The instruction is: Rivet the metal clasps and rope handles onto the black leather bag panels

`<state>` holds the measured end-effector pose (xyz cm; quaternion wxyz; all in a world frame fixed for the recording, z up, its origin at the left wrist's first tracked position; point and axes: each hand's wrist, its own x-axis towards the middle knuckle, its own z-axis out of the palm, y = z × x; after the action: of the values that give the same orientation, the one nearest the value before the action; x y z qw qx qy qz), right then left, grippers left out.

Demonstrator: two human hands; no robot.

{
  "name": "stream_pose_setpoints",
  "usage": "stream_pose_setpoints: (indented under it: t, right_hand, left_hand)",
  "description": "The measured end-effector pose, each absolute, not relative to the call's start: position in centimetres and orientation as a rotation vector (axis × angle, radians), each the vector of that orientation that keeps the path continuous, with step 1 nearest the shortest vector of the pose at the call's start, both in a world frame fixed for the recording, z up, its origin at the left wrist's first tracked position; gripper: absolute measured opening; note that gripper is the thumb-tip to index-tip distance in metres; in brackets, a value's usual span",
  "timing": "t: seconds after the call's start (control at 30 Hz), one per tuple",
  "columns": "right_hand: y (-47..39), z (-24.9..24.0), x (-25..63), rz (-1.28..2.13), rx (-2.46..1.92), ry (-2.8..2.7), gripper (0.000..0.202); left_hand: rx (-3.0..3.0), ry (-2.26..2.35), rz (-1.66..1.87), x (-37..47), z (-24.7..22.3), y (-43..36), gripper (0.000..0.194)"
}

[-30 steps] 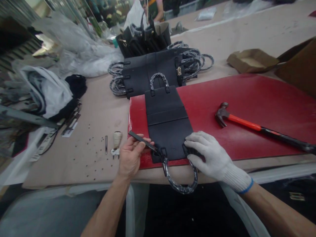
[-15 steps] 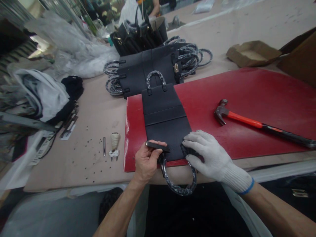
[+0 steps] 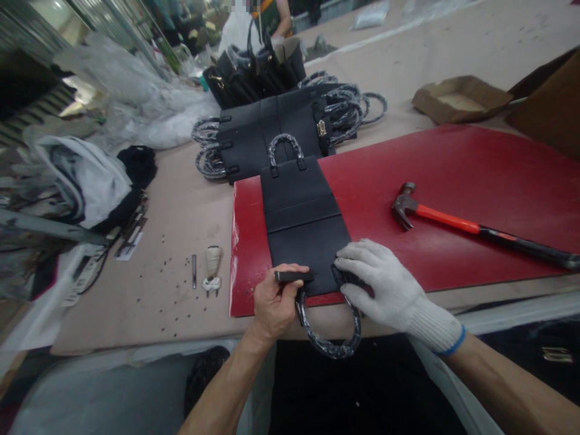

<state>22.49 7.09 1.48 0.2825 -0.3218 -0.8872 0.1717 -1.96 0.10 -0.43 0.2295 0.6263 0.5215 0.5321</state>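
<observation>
A black bag panel (image 3: pixel 299 205) is seen from above, laid lengthwise on a red board (image 3: pixel 457 181) at the near edge of a beige bench (image 3: pixel 181 193). A plastic-wrapped far handle (image 3: pixel 286 140) is attached at its far end; at its near end, a wrapped near handle (image 3: pixel 333 348) is hung over the bench edge.

A dark strip (image 3: pixel 290 277) is pinched in the grip of the bare left hand (image 3: pixel 277 303), between thumb and fingers, above the panel's near left corner. The near right corner is covered by the white-gloved right hand (image 3: pixel 383 287), whose fingers and thumb are curved about a dark part beside the near handle; whether that grip is pressed together cannot be told.

To the right, a claw hammer (image 3: pixel 446 219) with an orange and black shaft is laid on the board. To the left, a slim metal rod (image 3: pixel 194 272), a cone of pale thread (image 3: pixel 212 261) and scattered dark specks (image 3: pixel 176 314) are seen on the bench.

Beyond the panel, similar black panels (image 3: pixel 251 136) with wrapped handles are stacked, backed by upright black bags (image 3: pixel 258 72). An open cardboard tray (image 3: pixel 462 99) is placed at far right.
</observation>
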Motion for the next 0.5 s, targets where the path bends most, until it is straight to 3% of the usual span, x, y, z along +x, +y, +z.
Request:
stream_pose_setpoints:
  t: [0.5]
  right_hand:
    - [7.04, 1.50, 22.48, 0.455, -0.844, -2.346, 0.030]
  left_hand:
    - [2.000, 1.519, 1.410, -1.10, -0.48, 0.64, 0.015]
